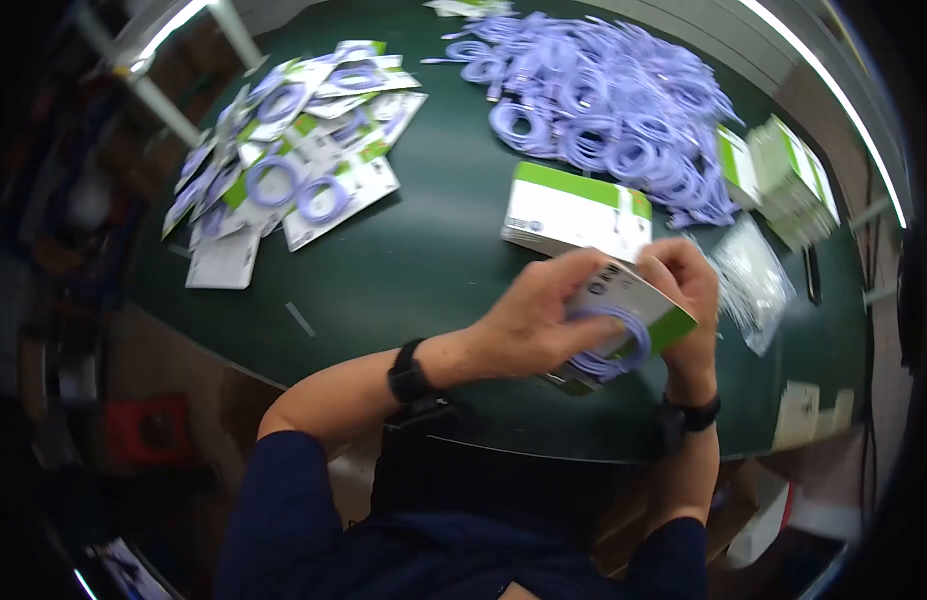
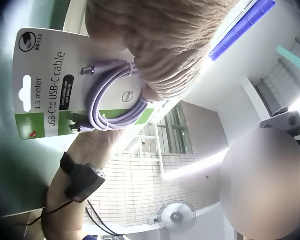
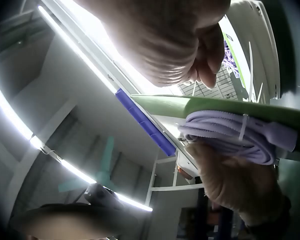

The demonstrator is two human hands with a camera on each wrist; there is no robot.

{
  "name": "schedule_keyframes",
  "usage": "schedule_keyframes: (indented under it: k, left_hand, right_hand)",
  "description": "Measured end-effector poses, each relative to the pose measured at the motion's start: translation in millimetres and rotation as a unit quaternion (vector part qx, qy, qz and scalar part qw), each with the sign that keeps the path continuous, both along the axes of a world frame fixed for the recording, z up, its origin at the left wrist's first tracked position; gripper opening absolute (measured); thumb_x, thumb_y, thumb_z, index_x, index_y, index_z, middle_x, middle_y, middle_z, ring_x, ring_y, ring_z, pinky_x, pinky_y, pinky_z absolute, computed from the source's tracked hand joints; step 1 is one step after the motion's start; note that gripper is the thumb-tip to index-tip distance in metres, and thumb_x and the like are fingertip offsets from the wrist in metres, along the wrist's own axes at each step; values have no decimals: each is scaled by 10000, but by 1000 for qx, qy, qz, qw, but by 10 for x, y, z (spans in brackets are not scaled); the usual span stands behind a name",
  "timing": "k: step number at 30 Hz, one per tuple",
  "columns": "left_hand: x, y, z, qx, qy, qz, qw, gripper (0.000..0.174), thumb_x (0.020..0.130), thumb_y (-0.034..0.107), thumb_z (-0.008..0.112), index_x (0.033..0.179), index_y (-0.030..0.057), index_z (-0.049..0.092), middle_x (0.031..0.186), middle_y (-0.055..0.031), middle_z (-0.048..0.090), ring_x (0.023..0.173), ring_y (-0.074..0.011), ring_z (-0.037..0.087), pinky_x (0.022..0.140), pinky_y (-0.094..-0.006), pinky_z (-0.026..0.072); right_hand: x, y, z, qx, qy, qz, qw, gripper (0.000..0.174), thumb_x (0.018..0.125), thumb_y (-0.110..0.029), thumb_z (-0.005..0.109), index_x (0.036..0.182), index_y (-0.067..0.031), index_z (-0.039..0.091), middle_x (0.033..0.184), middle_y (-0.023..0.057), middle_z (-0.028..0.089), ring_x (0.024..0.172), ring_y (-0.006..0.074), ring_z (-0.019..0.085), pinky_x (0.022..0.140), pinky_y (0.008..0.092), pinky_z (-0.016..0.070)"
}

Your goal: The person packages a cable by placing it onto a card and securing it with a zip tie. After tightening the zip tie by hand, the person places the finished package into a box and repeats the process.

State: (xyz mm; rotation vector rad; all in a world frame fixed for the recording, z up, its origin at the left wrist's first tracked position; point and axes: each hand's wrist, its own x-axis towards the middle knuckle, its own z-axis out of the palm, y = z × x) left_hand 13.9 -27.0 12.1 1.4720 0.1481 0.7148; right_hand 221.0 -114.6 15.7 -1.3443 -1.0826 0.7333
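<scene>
My left hand [image 1: 538, 315] grips a white and green card [image 1: 673, 325] with a coiled lilac cable [image 1: 638, 345] on its front, the thumb lying on the coil. The left wrist view shows the card [image 2: 52, 60] flat-on, its coil [image 2: 97, 97] bound by thin ties. At the card's back my right hand [image 1: 688, 290] has its fingers bent and the tips together. In the right wrist view this hand [image 3: 175, 45] pinches a thin white strand behind the card [image 3: 165, 105]. My left hand [image 3: 235, 180] is below the coil there.
A stack of white and green cards [image 1: 573, 215] lies just beyond my hands. Behind it spreads a big heap of lilac cables [image 1: 623, 90]. Carded cables [image 1: 313, 150] are piled at the left. More card stacks [image 1: 788, 175] and a clear bag [image 1: 753, 280] lie at the right.
</scene>
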Motion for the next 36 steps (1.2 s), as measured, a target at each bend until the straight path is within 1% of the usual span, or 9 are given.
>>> schedule_keyframes:
  k: [4,7,9,14,18,22,26,29,36]
  left_hand:
    - [73,21,-47,114,-69,77,988,398,835,144,843,1130,-9,625,914,-131,702,847,-169,689,739,-343,549]
    - [54,-34,2,80,-64,101,990,355,768,134,836,990,-6,598,851,-157,687,776,-247,698,701,-373,545]
    - [115,-20,-59,97,-68,131,984,361,751,130,833,981,-8,592,844,-169,685,771,-263,702,699,-375,545]
    - [171,-23,-98,124,-86,166,975,369,701,112,808,952,-16,569,817,-208,676,755,-332,707,683,-387,542]
    - [239,-53,-103,141,-100,192,966,364,685,110,795,936,-20,567,795,-219,666,749,-369,702,667,-402,535]
    - [353,4,-158,145,-117,237,953,352,665,110,793,906,-23,573,774,-218,656,739,-377,697,657,-415,527]
    - [324,154,-185,99,-107,254,956,341,642,106,795,871,-26,579,764,-215,649,729,-369,694,651,-420,521]
    - [341,240,-211,63,-96,260,959,353,616,118,800,851,-27,580,768,-215,644,738,-349,690,653,-414,513]
    - [381,271,-236,61,-78,264,960,400,578,144,808,848,-34,572,790,-226,642,765,-341,681,678,-409,507]
  right_hand:
    - [64,3,-148,69,-123,49,989,70,1058,-75,630,997,-41,625,958,-5,617,842,59,577,741,224,495]
    - [69,30,-289,66,-55,87,992,90,1084,-106,606,1021,-42,601,961,-8,588,834,56,548,743,222,483]
    - [78,41,-303,62,-58,-5,996,124,1094,-142,612,1032,-41,575,955,-11,568,832,51,531,763,212,474]
    - [152,45,-272,94,28,-10,995,170,1101,-183,622,1015,-49,560,966,-1,558,847,46,530,788,199,467]
    - [461,-5,-317,102,130,124,978,199,1093,-224,644,1049,-40,583,997,18,577,894,90,576,827,232,485]
    - [591,20,-377,131,75,97,984,185,1134,-202,559,1149,-22,602,1121,43,637,1037,112,609,974,297,488]
    - [-13,54,-198,215,121,-64,967,277,1130,-207,568,1309,3,600,1290,92,659,1142,158,629,1046,343,484]
    - [63,-10,-344,114,-311,-115,937,443,1100,-381,593,1183,53,633,1059,246,666,932,344,621,845,504,523]
    - [-253,37,-274,113,-291,-93,945,418,1125,-335,549,1163,71,641,1056,226,677,943,315,627,849,491,524]
